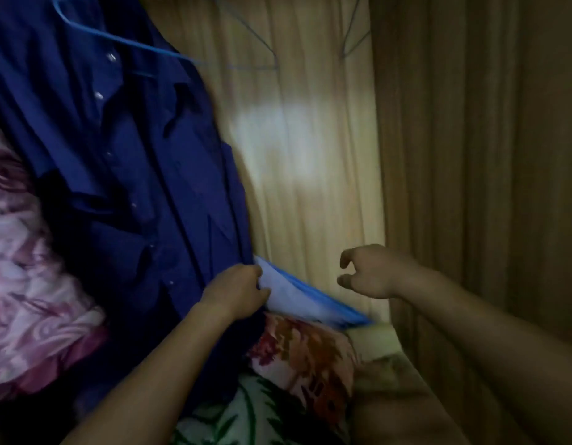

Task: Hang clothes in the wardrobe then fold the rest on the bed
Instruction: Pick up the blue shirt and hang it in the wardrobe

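Left hand (236,290) is on the job: fingers (254,273) curled round the lower front edge of the dark navy buttoned shirt (118,162), as far as the blur allows. Right hand (374,273) is just to its right, fingers loosely curled, holding nothing, clear of the cloth. Shirt hangs on a blue plastic hanger (95,32) inside the wooden wardrobe (313,187), long axis running up-left from the grip. Left is nearer.

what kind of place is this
Probably inside a wardrobe: a dark blue buttoned shirt hangs on a blue plastic hanger, with bare wire hangers beside it, against light wood-grain panels.
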The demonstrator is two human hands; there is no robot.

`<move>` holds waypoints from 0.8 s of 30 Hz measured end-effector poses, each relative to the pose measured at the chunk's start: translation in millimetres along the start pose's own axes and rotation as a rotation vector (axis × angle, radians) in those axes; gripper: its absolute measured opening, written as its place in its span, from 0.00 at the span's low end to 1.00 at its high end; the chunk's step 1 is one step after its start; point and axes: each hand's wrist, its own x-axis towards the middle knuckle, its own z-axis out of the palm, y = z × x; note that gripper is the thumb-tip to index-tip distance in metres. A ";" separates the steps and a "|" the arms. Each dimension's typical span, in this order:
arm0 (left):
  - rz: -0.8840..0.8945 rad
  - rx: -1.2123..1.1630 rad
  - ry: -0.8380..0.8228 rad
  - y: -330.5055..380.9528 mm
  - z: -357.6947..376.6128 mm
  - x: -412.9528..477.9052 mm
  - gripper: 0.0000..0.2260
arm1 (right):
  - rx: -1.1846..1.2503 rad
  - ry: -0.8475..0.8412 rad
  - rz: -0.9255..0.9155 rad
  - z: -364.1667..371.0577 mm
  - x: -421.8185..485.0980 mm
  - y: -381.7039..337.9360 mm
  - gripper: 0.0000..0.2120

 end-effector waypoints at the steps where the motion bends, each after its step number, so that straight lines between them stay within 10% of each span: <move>1: 0.028 -0.004 -0.028 -1.8 13.2 -4.5 0.16 | -0.013 -0.006 0.039 12.7 -12.6 1.5 0.25; 24: 0.975 -0.169 -0.603 243.6 208.4 -186.9 0.13 | 0.094 -0.186 1.065 139.2 -451.2 48.1 0.22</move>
